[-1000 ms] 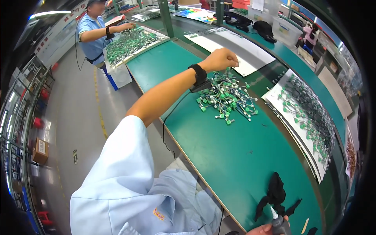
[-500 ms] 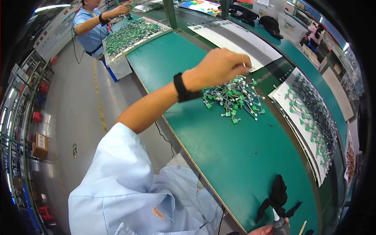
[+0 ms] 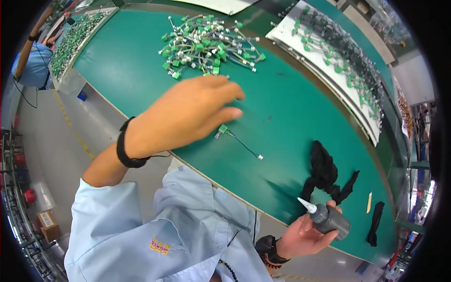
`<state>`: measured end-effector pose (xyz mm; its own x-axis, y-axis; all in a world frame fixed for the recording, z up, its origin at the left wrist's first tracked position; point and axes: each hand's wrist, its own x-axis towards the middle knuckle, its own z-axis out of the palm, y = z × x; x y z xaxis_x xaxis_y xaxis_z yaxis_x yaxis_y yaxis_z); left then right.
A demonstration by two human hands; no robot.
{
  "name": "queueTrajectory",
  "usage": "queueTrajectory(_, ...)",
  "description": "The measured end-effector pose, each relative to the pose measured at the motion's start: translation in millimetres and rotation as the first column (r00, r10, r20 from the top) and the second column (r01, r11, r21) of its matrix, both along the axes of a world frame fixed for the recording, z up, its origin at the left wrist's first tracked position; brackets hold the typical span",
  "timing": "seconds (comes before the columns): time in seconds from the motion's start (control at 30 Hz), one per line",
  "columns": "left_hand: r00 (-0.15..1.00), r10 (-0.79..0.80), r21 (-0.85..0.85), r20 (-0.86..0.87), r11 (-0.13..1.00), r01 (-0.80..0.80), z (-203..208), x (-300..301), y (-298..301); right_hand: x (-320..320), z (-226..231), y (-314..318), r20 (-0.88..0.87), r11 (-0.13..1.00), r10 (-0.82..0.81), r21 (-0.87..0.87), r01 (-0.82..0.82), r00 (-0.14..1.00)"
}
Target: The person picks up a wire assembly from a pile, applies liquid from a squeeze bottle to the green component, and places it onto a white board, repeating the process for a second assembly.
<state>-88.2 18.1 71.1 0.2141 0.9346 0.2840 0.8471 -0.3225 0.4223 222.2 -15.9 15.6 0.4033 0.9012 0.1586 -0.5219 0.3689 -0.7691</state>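
Observation:
My left hand [image 3: 188, 110] hovers over the green table, palm down. Its thumb and index finger are apart with nothing seen between them; the other fingers are partly hidden. Just below the thumb lies a single wire lead [image 3: 240, 142] with a green connector at one end and a small white plug at the other. Beyond the hand is a loose pile of similar wire leads [image 3: 202, 44]. At the table's near edge, my right hand [image 3: 305, 237] is wrapped round a dark squeeze bottle [image 3: 332, 222], tilted, its white pointed nozzle toward the upper left.
Crumpled black cloth [image 3: 323, 164] lies beyond the bottle, with a thin wooden stick [image 3: 369, 202] and a black strip [image 3: 375, 223] to its right. White boards [image 3: 324, 61] carrying rows of green-ended leads stand at the right. A co-worker [image 3: 34, 66] works beside a full tray [image 3: 80, 40] far left.
The view has swung, bringing the right hand and bottle fully in. My left hand has come back from beyond the pile to its near side. A single lead now lies apart beside it.

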Motion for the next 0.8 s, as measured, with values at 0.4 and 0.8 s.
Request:
queueTrajectory(0.4,0.969,0.196,-0.130,0.147,0.975,-0.178,-34,17,-40,-39,-15,-1,0.341,0.986,0.141,0.041,-0.164,0.929)
queueTrajectory(0.8,-0.029,0.500,-0.493,0.866,0.861,0.126,-36,58,-37,-57,-26,0,0.585,0.885,-0.456,0.378,0.271,0.671)
